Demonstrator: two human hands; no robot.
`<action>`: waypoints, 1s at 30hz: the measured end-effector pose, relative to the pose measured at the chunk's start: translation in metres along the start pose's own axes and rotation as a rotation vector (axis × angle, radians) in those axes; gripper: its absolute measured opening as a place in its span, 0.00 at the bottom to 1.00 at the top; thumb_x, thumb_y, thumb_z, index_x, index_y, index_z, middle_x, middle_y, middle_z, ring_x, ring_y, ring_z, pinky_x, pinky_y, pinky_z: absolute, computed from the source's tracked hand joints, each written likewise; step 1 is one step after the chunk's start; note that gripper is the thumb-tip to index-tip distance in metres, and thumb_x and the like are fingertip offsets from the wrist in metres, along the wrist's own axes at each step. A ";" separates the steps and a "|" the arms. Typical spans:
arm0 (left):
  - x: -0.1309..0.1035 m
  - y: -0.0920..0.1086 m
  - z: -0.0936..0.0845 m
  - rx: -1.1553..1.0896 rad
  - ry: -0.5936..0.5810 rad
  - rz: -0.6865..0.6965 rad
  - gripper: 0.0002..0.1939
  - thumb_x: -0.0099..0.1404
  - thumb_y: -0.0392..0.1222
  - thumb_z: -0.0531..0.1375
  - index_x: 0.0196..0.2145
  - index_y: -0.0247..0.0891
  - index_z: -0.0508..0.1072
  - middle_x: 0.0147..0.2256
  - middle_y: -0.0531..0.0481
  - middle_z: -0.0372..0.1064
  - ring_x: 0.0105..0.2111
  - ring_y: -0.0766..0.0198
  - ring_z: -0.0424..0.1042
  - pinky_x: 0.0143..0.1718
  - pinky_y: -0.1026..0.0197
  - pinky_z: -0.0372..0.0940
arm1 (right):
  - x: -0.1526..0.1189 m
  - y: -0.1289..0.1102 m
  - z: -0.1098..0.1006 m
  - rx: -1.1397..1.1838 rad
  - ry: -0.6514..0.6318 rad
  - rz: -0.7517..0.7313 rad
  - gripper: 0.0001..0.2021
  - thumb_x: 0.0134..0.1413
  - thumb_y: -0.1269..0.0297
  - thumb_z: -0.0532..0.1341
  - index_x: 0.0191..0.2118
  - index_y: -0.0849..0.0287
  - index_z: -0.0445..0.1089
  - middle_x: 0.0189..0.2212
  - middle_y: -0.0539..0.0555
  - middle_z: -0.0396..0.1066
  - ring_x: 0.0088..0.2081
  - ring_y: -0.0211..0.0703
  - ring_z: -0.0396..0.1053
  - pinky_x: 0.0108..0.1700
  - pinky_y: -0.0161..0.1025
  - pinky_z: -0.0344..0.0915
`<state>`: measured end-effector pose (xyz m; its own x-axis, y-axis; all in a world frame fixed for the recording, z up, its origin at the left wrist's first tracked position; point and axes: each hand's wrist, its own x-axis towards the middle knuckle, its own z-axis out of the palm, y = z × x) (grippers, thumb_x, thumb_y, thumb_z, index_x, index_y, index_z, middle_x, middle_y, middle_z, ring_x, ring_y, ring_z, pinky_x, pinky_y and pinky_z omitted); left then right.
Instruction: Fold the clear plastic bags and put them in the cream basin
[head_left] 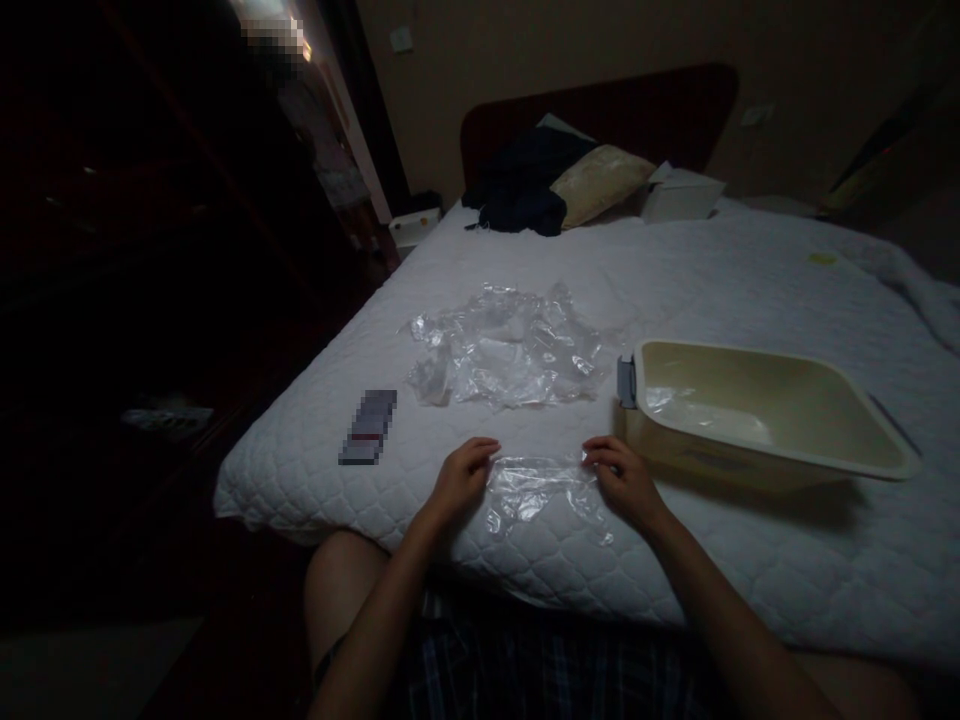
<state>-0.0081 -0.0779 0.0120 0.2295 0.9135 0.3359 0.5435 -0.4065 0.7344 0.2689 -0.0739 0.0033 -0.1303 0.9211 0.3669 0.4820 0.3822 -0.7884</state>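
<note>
A clear plastic bag (536, 490) lies at the near edge of the white quilted bed, between my hands. My left hand (466, 475) pinches its upper left corner, fingers closed. At the upper right corner, my right hand (621, 475) has its fingertips closed on the plastic. Beyond them a spread of crumpled clear plastic bags (510, 350) covers the middle of the bed. Right of my right hand stands a cream plastic bin (750, 400) with a grey latch; some clear plastic seems to lie inside it.
A blurred phone-like object (367, 428) lies on the bed (300, 470) at left. Dark clothing (525, 180), a beige pillow (604, 185) and a white box (682, 195) sit by the headboard. A person (330, 140) stands in the doorway.
</note>
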 end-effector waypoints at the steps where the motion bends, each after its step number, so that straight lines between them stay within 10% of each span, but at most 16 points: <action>1: -0.002 0.005 -0.002 0.066 0.058 0.017 0.19 0.54 0.26 0.51 0.41 0.39 0.71 0.45 0.46 0.67 0.44 0.61 0.66 0.45 0.56 0.63 | 0.000 0.000 0.001 -0.009 0.001 0.001 0.11 0.43 0.74 0.51 0.25 0.58 0.71 0.36 0.55 0.67 0.39 0.45 0.66 0.39 0.41 0.62; 4: -0.010 0.021 -0.003 0.283 0.080 0.176 0.19 0.57 0.30 0.51 0.47 0.36 0.66 0.50 0.41 0.62 0.49 0.58 0.62 0.48 0.51 0.60 | -0.002 0.000 0.004 -0.031 0.014 0.005 0.11 0.43 0.73 0.52 0.26 0.58 0.71 0.36 0.55 0.67 0.39 0.45 0.66 0.37 0.40 0.63; 9: -0.019 0.036 0.008 0.495 -0.258 0.417 0.20 0.61 0.36 0.49 0.52 0.34 0.60 0.55 0.40 0.56 0.57 0.55 0.51 0.55 0.47 0.52 | 0.000 0.000 0.003 0.000 0.072 0.052 0.09 0.44 0.71 0.53 0.26 0.58 0.71 0.37 0.56 0.66 0.39 0.45 0.65 0.35 0.40 0.63; 15: -0.024 0.029 0.014 0.570 -0.389 0.362 0.23 0.64 0.44 0.47 0.55 0.33 0.55 0.58 0.39 0.50 0.59 0.56 0.45 0.57 0.47 0.45 | 0.004 -0.043 0.009 0.321 0.294 0.253 0.10 0.48 0.62 0.56 0.36 0.56 0.70 0.38 0.55 0.68 0.41 0.47 0.65 0.42 0.44 0.62; 18: -0.025 0.026 0.014 0.575 -0.404 0.364 0.25 0.64 0.46 0.46 0.57 0.34 0.52 0.59 0.40 0.45 0.60 0.56 0.40 0.58 0.46 0.41 | 0.003 -0.075 0.035 0.724 0.160 0.362 0.16 0.53 0.54 0.51 0.42 0.55 0.67 0.44 0.56 0.68 0.47 0.47 0.64 0.47 0.47 0.60; 26: -0.025 0.021 0.020 0.510 -0.363 0.329 0.26 0.62 0.45 0.50 0.57 0.37 0.53 0.59 0.42 0.48 0.60 0.56 0.40 0.58 0.45 0.39 | -0.014 -0.151 0.060 0.459 0.138 0.080 0.18 0.50 0.60 0.57 0.49 0.48 0.63 0.53 0.51 0.58 0.57 0.48 0.50 0.60 0.52 0.42; 30: -0.026 0.021 0.023 0.469 -0.335 0.302 0.26 0.60 0.43 0.52 0.56 0.36 0.55 0.56 0.41 0.53 0.59 0.55 0.44 0.58 0.44 0.40 | -0.011 -0.148 0.072 0.635 0.000 0.177 0.17 0.51 0.57 0.55 0.49 0.47 0.63 0.51 0.50 0.61 0.55 0.47 0.54 0.59 0.50 0.46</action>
<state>0.0155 -0.1101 0.0052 0.6256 0.7456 0.2296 0.6929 -0.6663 0.2755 0.1368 -0.1352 0.0808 -0.0960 0.9740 0.2051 -0.1087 0.1946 -0.9748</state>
